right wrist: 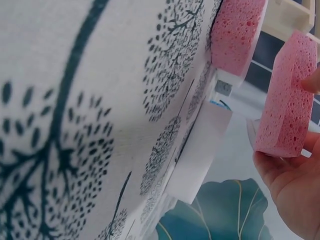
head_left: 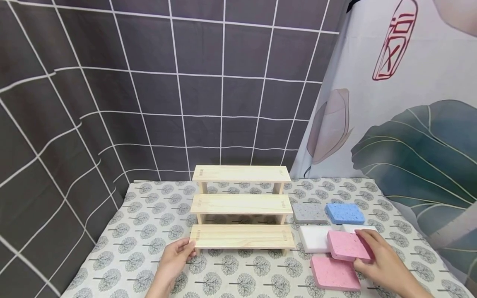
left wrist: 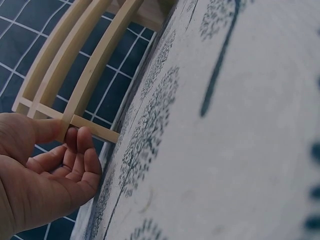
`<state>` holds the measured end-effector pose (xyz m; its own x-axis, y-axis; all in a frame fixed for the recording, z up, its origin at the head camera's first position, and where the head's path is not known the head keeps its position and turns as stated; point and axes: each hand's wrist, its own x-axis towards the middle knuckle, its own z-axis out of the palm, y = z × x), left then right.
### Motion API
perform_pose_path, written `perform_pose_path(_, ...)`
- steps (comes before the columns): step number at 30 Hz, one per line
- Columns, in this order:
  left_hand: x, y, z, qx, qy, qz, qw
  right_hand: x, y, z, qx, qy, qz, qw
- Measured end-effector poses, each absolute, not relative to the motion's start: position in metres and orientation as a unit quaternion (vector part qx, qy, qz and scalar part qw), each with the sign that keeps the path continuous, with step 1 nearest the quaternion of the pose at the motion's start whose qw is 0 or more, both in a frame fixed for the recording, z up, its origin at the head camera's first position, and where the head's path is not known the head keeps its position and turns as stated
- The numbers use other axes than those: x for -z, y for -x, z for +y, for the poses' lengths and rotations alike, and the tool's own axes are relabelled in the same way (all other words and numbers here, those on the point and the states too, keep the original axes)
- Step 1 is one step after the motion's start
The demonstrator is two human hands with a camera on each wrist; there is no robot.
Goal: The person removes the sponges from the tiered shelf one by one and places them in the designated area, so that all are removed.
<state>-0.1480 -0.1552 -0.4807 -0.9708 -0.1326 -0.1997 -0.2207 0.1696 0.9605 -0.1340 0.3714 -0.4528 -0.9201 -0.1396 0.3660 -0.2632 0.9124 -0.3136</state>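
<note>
A three-tier wooden shelf [head_left: 242, 236] stands on the patterned cloth. At its lowest step's left end, my left hand [head_left: 176, 261] pinches the board between thumb and fingers; the left wrist view shows the same hand [left wrist: 50, 175] on the shelf's corner [left wrist: 70, 112]. My right hand [head_left: 384, 260] holds a pink sponge [head_left: 348, 246], lifted off the cloth, by its right side. In the right wrist view that sponge [right wrist: 290, 100] sits between the thumb and fingers of the hand [right wrist: 295, 185]. A second pink sponge [head_left: 334, 274] lies on the cloth just below it.
Behind the held sponge lie a white sponge [head_left: 313, 239] and another white one [head_left: 367, 227], partly hidden. Farther back are a grey sponge [head_left: 309, 213] and a blue sponge [head_left: 345, 213]. A dark gridded curtain [head_left: 201, 95] hangs behind the table, a printed curtain [head_left: 410, 157] at the right.
</note>
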Motion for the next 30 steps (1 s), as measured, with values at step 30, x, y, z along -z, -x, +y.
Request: perform_pose_path(30, 0.481, 0.147, -0.155, -0.638, 0.112, 0.761, 0.032, 0.459, 0.123, 0.416, -0.151, -0.094, -0.976, 0.128)
